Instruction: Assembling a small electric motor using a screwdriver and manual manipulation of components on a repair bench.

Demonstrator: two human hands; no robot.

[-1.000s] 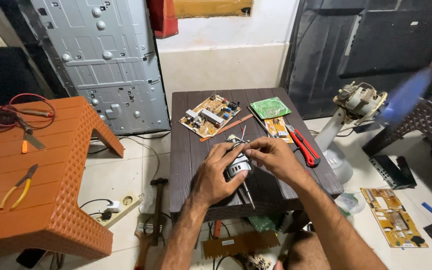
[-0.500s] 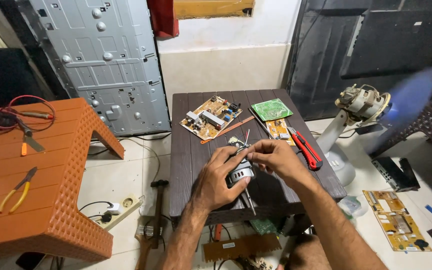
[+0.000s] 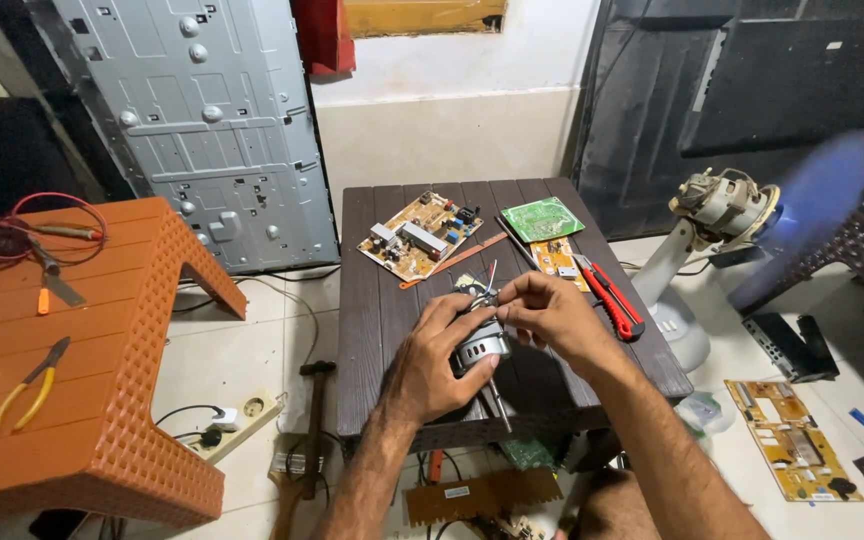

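Left hand (image 3: 432,362) grip closed around ribbed metal motor (image 3: 479,346) — right hand (image 3: 552,320) pinching its thin wires (image 3: 490,283).

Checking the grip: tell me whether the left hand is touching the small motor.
Touching. The head view shows the left hand wrapped around the silver motor, fingers pressed against its casing with no gap, above the dark table.

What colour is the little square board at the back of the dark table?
Green. The square circuit board shows best in the head view, lying flat near the table's far edge.
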